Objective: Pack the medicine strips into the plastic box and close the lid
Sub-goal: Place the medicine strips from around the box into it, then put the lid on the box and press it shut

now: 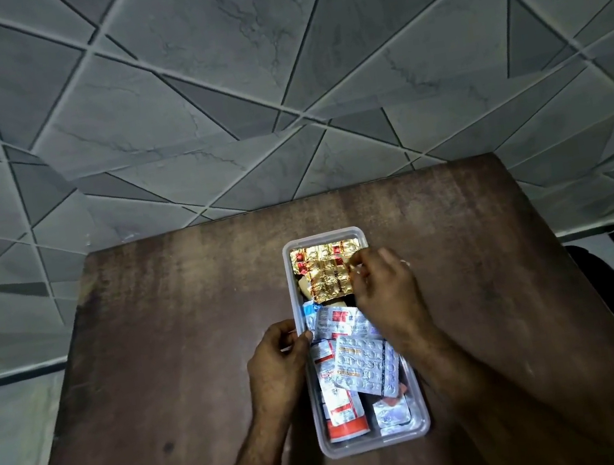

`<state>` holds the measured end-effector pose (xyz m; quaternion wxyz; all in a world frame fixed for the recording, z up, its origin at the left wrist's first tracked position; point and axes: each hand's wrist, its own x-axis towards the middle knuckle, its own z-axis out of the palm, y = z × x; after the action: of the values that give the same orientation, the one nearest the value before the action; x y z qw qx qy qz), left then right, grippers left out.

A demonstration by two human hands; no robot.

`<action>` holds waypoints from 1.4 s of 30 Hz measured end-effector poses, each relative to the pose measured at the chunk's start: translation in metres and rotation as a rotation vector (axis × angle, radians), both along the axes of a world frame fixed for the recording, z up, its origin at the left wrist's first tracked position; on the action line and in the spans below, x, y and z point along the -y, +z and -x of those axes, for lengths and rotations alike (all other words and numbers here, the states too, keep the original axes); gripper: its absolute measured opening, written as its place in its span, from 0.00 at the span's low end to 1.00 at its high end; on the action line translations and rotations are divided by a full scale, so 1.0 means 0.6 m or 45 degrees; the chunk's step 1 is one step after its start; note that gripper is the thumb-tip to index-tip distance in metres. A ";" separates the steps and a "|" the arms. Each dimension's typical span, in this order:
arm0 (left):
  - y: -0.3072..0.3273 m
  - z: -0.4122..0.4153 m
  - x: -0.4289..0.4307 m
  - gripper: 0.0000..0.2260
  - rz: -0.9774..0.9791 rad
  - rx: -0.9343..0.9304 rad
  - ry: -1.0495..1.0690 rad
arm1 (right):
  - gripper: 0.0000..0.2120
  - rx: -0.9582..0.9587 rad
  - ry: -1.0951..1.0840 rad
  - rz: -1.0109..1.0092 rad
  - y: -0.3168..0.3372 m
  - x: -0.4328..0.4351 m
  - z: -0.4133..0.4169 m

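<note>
Here I look down on a brown table (pixel 176 333) with a worn, blotchy wood-grain top, dull and matte, squared at the corners. Behind it rises a wall (pixel 233 83) of grey marbled tiles, cut into triangles and slanted panels by pale raised lines.

The box (pixel 423 421) sits near the middle of the table, a long clear plastic tray with rounded corners and a thick, milky rim. It is open, and I see no lid on it. The strips are inside it, piled loosely and overlapping. At the far end lies a gold strip (pixel 323 270), crinkled shiny foil with rows of small blisters and some red patches near its far edge. Nearer me a silver strip (pixel 367 367) lies tilted across the others, flat foil with printed text and a grid of pressed blisters. Under it, along the left wall, is a red strip (pixel 339 408), white-and-red printed, long and narrow. More silver foil shows at the near right corner.

My left hand (pixel 277 361) rests against the left rim of the box, fingers curled, thumb and fingertips closed on the edge of a small silver strip there. My right hand (pixel 382 288) reaches over the right side of the box, its fingertips pinched at the right edge of the gold strip. Both forearms are bare and cross the near part of the table.
</note>
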<state>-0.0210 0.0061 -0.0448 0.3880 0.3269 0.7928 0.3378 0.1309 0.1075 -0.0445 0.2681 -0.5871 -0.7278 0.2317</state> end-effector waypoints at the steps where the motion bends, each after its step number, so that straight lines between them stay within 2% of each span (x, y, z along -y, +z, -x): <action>1: 0.000 0.000 0.001 0.11 0.006 0.001 -0.001 | 0.11 0.066 0.065 -0.029 -0.008 0.007 0.007; 5: 0.003 -0.004 0.005 0.10 0.031 0.016 -0.024 | 0.15 0.377 0.201 -0.069 -0.030 0.021 0.025; 9: 0.006 -0.008 0.012 0.09 0.053 0.014 -0.050 | 0.16 0.420 0.241 -0.012 -0.039 0.022 0.029; 13: 0.005 -0.007 0.017 0.11 0.065 0.003 -0.064 | 0.15 0.532 0.313 -0.096 -0.046 0.019 0.027; 16: 0.008 -0.007 0.020 0.12 0.066 0.031 -0.087 | 0.17 0.391 0.247 -0.094 -0.034 0.019 0.018; 19: 0.011 -0.007 0.023 0.14 0.088 0.096 -0.135 | 0.13 0.088 0.016 0.000 -0.022 0.013 -0.010; 22: 0.014 -0.007 0.024 0.16 0.101 0.114 -0.163 | 0.10 -0.047 -0.241 0.139 -0.028 0.007 -0.053; 25: 0.017 -0.010 0.025 0.16 0.076 0.055 -0.180 | 0.07 -0.127 -0.402 0.350 -0.043 0.013 -0.088; 30: 0.025 -0.014 0.034 0.14 0.023 0.067 -0.163 | 0.07 -0.238 -0.443 0.755 -0.077 0.048 -0.116; 36: 0.040 0.008 0.044 0.13 -0.012 0.074 -0.116 | 0.06 -0.195 -0.389 0.839 -0.087 0.072 -0.102; 40: 0.048 0.033 0.050 0.13 0.015 0.057 -0.085 | 0.13 -0.070 -0.350 0.820 -0.077 0.081 -0.080; 42: 0.048 0.045 0.056 0.12 0.016 0.050 -0.071 | 0.13 0.003 -0.355 0.789 -0.071 0.087 -0.070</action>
<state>-0.0479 -0.0274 -0.0159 0.4149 0.3395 0.7777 0.3283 0.1730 0.0553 -0.0869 0.1053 -0.7348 -0.5357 0.4025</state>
